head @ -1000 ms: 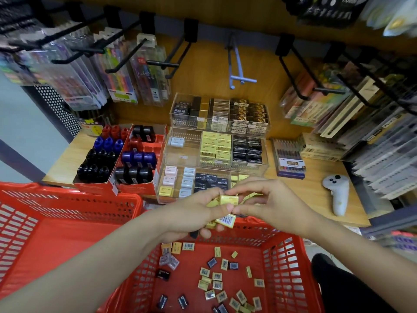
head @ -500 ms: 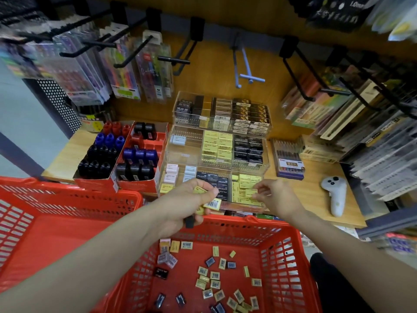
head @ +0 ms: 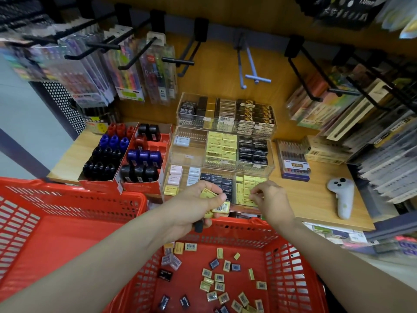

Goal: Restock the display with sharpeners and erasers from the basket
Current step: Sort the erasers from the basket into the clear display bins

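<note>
— How far along was it?
— Partway. Left hand [head: 198, 206] gripped several yellow erasers [head: 220, 207]; right hand [head: 269, 198] pinched one into the tray [head: 248, 190].
— Left?
— Many lay loose in the basket [head: 293, 256].

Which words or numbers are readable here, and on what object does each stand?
"1.0mm": on the dark hanging pack at the top right.
"deli": on the clear pen pack on a hook.
Eraser labels in the display trays, barcodes in the basket: too small or blurred.
</note>
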